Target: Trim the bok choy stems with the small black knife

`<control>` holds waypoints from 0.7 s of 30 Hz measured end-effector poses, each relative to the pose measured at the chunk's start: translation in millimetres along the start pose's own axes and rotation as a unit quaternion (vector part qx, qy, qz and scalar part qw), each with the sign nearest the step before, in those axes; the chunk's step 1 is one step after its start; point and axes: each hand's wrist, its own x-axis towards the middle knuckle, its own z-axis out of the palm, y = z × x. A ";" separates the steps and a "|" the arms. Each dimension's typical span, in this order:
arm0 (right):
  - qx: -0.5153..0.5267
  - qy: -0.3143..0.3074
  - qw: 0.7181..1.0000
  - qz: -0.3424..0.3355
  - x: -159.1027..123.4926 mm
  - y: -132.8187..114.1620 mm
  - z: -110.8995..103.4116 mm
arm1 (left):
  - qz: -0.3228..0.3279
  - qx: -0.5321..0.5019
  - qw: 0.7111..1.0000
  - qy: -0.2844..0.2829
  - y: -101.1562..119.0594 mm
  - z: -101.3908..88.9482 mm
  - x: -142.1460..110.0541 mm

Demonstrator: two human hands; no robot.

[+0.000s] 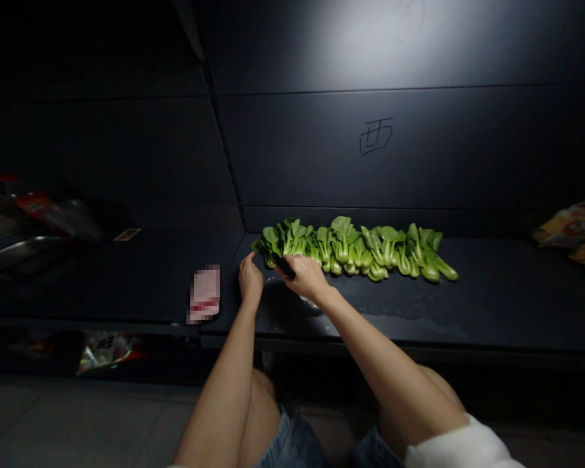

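Note:
A row of green bok choy (365, 250) lies along the back of a dark shelf (492, 305). My right hand (306, 276) is at the left end of the row, fingers closed round a dark thing I cannot make out, touching the leftmost bok choy (272, 240). My left hand (250, 279) rests on the shelf just left of it, fingers curled, close to the leftmost leaves. Whether it holds anything is hidden.
A blurred-out card (205, 294) lies on the shelf left of my hands. Packets and a metal tray (10, 250) sit at the far left, a yellow packet (572, 231) at the far right. Dark back panels rise behind. More packets (110, 348) lie on a lower level.

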 end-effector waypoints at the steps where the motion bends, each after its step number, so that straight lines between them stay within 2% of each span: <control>1: 0.001 0.002 1.000 -0.002 0.4 0.7 -0.1 | -0.001 -0.001 1.000 0.000 0.7 0.1 -0.2; 12: 0.032 0.027 0.997 0.064 -5.3 20.3 -3.6 | 0.010 0.005 1.000 -0.019 3.7 7.6 -2.5; 21: 0.072 0.076 0.991 0.078 -10.6 39.6 -1.2 | 0.025 -0.002 0.999 -0.032 11.9 17.0 -6.2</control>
